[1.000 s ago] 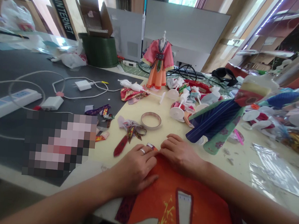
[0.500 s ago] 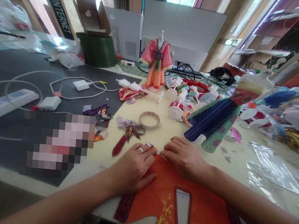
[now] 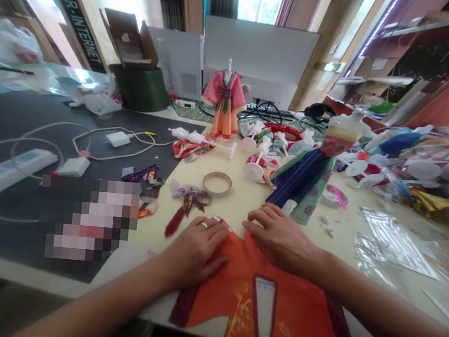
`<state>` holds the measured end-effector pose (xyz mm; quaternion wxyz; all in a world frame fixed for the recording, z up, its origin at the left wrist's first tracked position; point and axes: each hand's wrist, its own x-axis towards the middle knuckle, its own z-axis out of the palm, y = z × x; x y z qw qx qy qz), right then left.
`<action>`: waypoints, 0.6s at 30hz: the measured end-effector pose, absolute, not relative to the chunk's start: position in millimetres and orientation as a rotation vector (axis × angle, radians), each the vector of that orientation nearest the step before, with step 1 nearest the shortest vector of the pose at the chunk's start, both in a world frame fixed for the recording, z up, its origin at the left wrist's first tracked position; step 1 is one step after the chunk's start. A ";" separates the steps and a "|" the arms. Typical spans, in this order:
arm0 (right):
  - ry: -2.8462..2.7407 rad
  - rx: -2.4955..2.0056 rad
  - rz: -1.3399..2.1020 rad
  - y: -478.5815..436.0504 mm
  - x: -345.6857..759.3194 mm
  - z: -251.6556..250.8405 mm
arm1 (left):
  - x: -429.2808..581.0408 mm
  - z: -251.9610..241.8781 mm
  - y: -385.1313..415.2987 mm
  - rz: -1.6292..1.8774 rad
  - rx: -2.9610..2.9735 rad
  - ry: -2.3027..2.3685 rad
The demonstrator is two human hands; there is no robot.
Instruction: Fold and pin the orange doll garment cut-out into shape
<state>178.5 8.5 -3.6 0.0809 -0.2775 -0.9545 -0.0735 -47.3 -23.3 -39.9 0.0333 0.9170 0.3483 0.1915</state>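
Observation:
An orange doll-sized garment (image 3: 294, 311) with dark maroon edging and yellow printed sprigs lies spread flat at the table's front. My left hand (image 3: 195, 252), wearing a ring, rests on its upper left part, fingers lying over the cloth and thumb apart. Just past those fingertips a small white strip (image 3: 217, 218) shows on the garment's top edge. At the upper right edge is my right hand (image 3: 281, 241), fingers bent and slightly apart, with nothing visible between them. Its underside is hidden. Beyond the hands lies a roll of tape (image 3: 217, 183).
A dressed doll form (image 3: 227, 103) stands at the back. A blue and green doll dress (image 3: 298, 175) on a form is beyond my right hand. Fabric scraps (image 3: 190, 199) lie left of the tape. Chargers (image 3: 74, 166) and cables cover the dark mat (image 3: 142, 124).
My right hand's fingertips have moved away from the left fingers, leaving a gap where they were close at the garment's edge. My left hand stays on the cloth. The camera view has shifted.

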 end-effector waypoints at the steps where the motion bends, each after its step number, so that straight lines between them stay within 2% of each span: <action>1: -2.802 -0.876 -0.214 6.3 185.1 -0.9 | -47.2 -39.2 -23.1 0.572 2.810 1.078; 18: -2.403 -1.317 -0.115 -81.7 322.8 -17.6 | -36.8 -37.7 -23.6 0.369 2.892 1.234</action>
